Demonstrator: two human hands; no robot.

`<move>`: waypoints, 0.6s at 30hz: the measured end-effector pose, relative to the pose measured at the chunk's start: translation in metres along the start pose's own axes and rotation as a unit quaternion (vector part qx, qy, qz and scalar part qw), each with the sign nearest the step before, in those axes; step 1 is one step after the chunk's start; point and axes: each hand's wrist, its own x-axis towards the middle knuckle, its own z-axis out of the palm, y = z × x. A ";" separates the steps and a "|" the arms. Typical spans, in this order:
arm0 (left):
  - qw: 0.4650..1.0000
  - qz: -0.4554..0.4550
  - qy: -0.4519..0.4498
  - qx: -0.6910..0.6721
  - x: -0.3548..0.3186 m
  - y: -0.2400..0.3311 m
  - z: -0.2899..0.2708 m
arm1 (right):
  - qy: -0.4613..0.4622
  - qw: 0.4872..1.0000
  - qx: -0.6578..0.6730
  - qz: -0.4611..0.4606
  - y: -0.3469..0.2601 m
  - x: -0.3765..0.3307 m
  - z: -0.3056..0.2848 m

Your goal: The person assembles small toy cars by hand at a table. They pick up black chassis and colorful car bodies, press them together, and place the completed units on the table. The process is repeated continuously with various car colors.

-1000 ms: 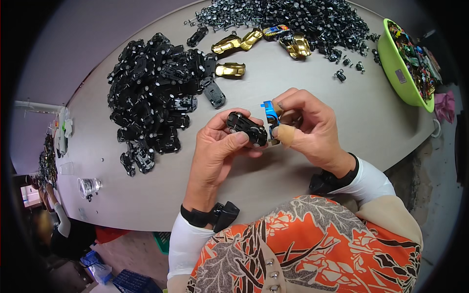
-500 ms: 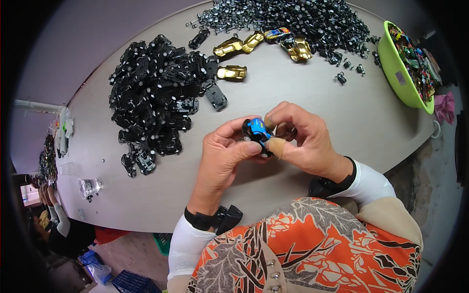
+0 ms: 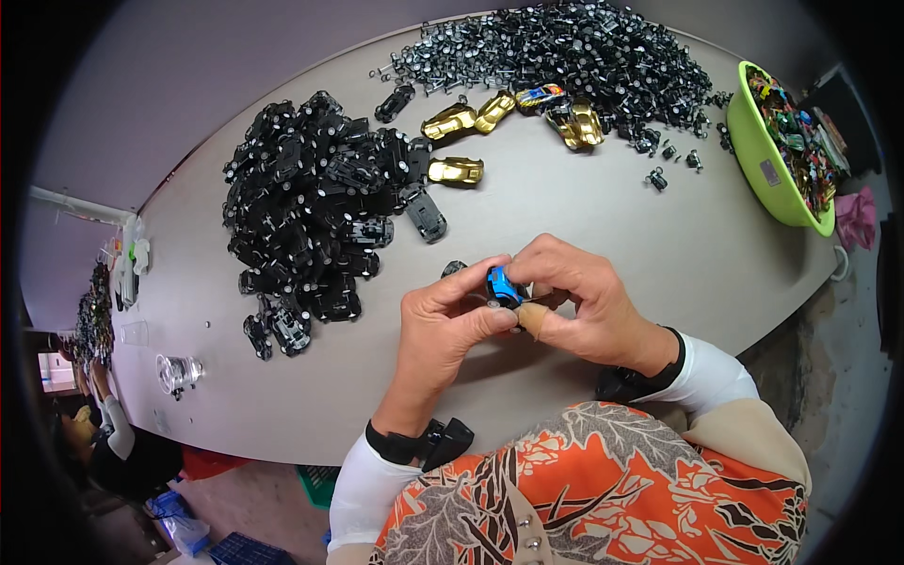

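Two bare hands are meeting over the near middle of the pale table point(image 3: 603, 207), their fingers covering much of the work. The left hand point(image 3: 438, 325) is clamping a small blue toy car point(image 3: 501, 285) between thumb and index finger, while the right hand point(image 3: 589, 306) is pinching the car's right side; its underside is hiding behind the fingers. A dark part point(image 3: 454, 268) is peeking out just beyond the left index finger, too covered to identify. Farther left, a heap of black car bases point(image 3: 311, 198) is blocking that stretch of table, the top ones burying those below, and gold toy cars point(image 3: 456, 170) are lying near its far right side. A mound of tiny wheel sets point(image 3: 584, 56) is crowding the far edge. On the right, a green basin point(image 3: 749, 141) is holding colourful pieces too jumbled to tell apart. On the left, a clear cup point(image 3: 174, 374) is resting, and a co-worker point(image 3: 122, 443) is showing only dimly.
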 end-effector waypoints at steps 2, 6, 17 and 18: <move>0.999 0.011 0.000 0.034 0.000 0.001 0.000 | -0.006 1.000 0.003 0.011 -0.004 0.001 -0.001; 0.994 0.078 -0.004 0.075 0.002 -0.003 0.000 | -0.006 1.000 -0.008 0.014 -0.002 -0.001 0.000; 1.000 -0.024 0.000 0.015 0.000 0.000 -0.004 | -0.060 0.973 0.170 0.145 -0.002 0.004 -0.023; 0.999 -0.036 -0.010 0.016 0.000 0.000 -0.004 | -0.070 0.966 0.197 0.153 -0.002 0.005 -0.027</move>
